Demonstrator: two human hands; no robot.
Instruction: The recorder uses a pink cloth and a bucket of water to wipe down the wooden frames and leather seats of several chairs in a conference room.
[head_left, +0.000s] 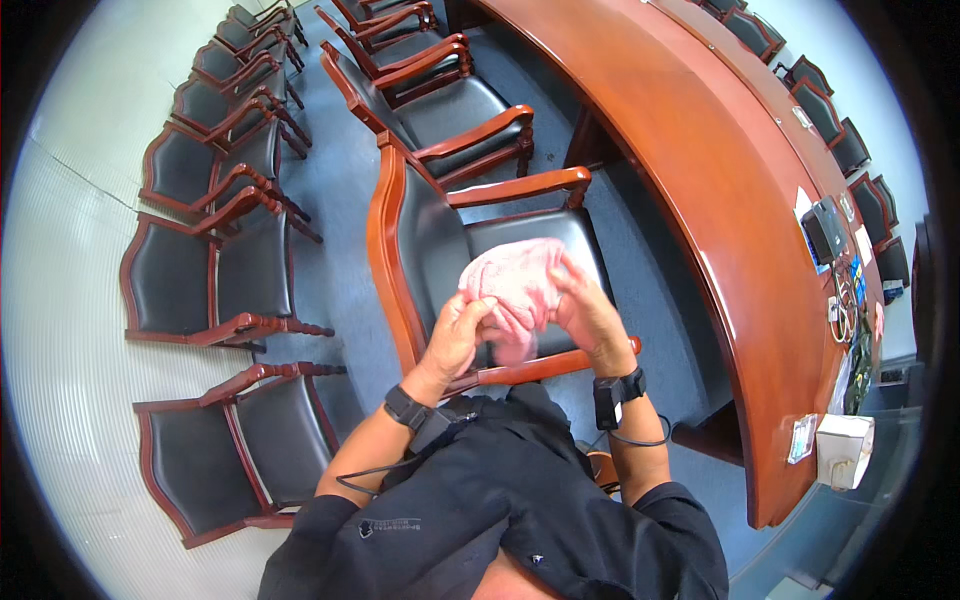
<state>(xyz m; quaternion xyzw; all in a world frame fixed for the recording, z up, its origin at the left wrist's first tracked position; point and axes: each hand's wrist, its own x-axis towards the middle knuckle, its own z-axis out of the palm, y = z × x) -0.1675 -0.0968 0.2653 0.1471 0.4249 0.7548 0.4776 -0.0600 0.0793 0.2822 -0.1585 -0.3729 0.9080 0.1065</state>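
Observation:
A bunched pink cloth (517, 281) is held up between both hands, over a wooden armchair with a black padded seat (574, 232). My left hand (454, 334) pinches the cloth's near left edge between thumb and fingers. On the other side, my right hand (589, 311) grips its right edge, with the fingers slightly blurred. A loose fold of the cloth hangs down between the hands, above the chair's near armrest (540, 369). Each wrist wears a black strap with a small device and a cable.
A long curved wooden table (675, 150) runs along the right, bearing a black device (823, 229), coiled cables (845, 307) and a white box (844, 450). More armchairs (457, 112) stand beyond the near one. Another row of chairs (176, 277) lines the left wall.

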